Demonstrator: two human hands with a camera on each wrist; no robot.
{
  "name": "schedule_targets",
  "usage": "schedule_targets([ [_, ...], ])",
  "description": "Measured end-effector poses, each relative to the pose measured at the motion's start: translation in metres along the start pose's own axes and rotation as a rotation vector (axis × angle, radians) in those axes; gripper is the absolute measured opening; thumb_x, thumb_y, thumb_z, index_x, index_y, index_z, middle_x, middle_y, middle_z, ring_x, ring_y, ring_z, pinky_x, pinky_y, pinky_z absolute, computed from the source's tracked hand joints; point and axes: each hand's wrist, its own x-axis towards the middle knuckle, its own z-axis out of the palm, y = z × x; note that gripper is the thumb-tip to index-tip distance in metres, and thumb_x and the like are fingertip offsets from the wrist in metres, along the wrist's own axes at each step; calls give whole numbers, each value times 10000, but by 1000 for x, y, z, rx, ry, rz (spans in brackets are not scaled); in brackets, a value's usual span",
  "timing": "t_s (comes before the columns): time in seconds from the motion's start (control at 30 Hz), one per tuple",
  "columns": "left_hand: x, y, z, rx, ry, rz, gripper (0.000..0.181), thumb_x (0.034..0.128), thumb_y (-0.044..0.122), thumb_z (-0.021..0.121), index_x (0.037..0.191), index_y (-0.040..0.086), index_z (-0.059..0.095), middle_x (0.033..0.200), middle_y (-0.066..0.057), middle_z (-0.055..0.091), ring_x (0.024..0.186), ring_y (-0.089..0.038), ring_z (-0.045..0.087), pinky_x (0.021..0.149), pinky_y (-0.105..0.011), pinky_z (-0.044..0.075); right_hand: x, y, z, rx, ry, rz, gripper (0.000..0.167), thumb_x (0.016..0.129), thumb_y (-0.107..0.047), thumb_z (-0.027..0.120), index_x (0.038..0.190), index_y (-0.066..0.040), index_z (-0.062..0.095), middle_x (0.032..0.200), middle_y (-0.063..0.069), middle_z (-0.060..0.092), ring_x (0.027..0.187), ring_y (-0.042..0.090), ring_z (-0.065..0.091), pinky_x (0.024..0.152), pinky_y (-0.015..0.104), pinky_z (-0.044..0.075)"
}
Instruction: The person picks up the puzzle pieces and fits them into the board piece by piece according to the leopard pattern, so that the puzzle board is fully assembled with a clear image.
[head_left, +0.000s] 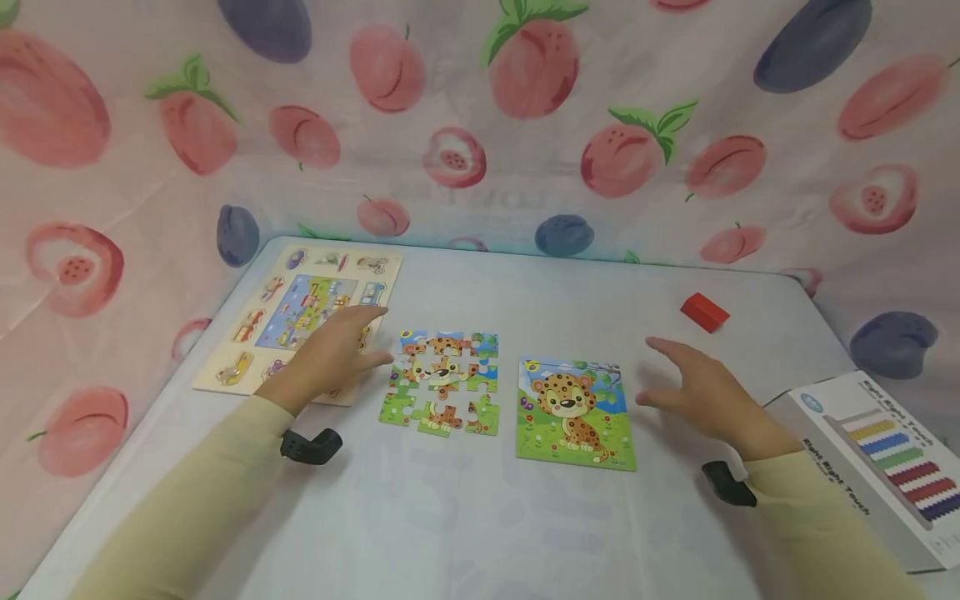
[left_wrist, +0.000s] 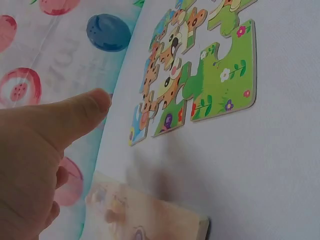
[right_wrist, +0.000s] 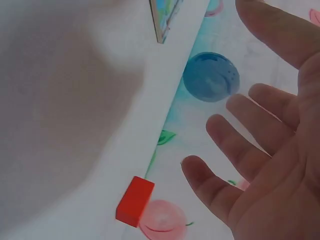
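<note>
Loose jigsaw pieces (head_left: pixel 442 375) lie in a rough square with small gaps between them, together forming a cartoon leopard; the left wrist view also shows these pieces (left_wrist: pixel 220 82). To their right is a leopard picture board (head_left: pixel 573 417) with the whole animal on it. My left hand (head_left: pixel 330 354) hovers left of the pieces, over the wooden vehicle board, fingers extended and holding nothing. On the other side, my right hand (head_left: pixel 693 396) is held above the table right of the picture board, its fingers spread and relaxed in the right wrist view.
The wooden vehicle board (head_left: pixel 217 367) lies at the left. A red block (head_left: pixel 705 312) sits toward the back right. A white box (head_left: pixel 862 467) with coloured strips printed on it stands at the right edge. Fruit-patterned cloth (head_left: pixel 525 150) hangs behind the table.
</note>
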Motion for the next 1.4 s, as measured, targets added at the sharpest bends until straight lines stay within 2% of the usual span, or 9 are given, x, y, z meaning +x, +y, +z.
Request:
schedule_targets([
  [0.1,2,3,4,-57,-29,-30,675,897,284,770,1462,52,483,1513,-190,428,1406,-396,350,1116,-572,296,0,0,6,3,-17,10,833,852,-321,801,1505,-4,392,1500,270,401,1364,489,346,1049,659,323],
  [0.23,7,7,11,-116,-32,-36,604,903,266,763,1420,52,536,1481,-179,472,1380,-391,395,1104,-553,327,0,1,14,10,-31,8,817,844,-317,809,1491,-4,418,1479,274,426,1342,482,381,1037,661,340],
  [0.47,15,2,22,-134,-43,-48,565,908,253,756,1401,63,555,1468,-156,488,1383,-366,396,1118,-529,317,2,3,27,25,-48,13,807,821,-297,830,1473,-11,449,1464,265,451,1333,478,400,1032,659,349],
  [0.63,18,-1,25,-157,-57,-47,547,926,245,736,1409,68,551,1473,-153,484,1388,-359,389,1124,-521,311,3,3,33,38,-55,17,786,807,-275,845,1451,-16,477,1437,260,482,1321,476,413,1028,657,356],
  [0.83,23,-5,26,-159,-48,-31,492,937,226,714,1377,50,584,1417,-160,541,1359,-359,426,1114,-516,324,3,4,37,42,-68,2,733,812,-240,834,1425,-4,508,1385,254,532,1282,467,455,1021,653,366],
  [1.07,28,-7,28,-152,-70,-39,458,946,219,693,1362,52,597,1385,-137,569,1347,-341,439,1111,-502,332,2,7,38,42,-86,-15,684,832,-221,813,1414,-6,526,1365,244,547,1260,456,472,1015,647,377],
  [1.4,32,-8,27,-116,-83,-34,425,946,204,694,1340,61,618,1359,-130,589,1323,-345,462,1102,-505,341,5,5,37,28,-112,-31,677,836,-232,814,1413,-13,536,1413,251,511,1304,478,426,1035,652,351],
])
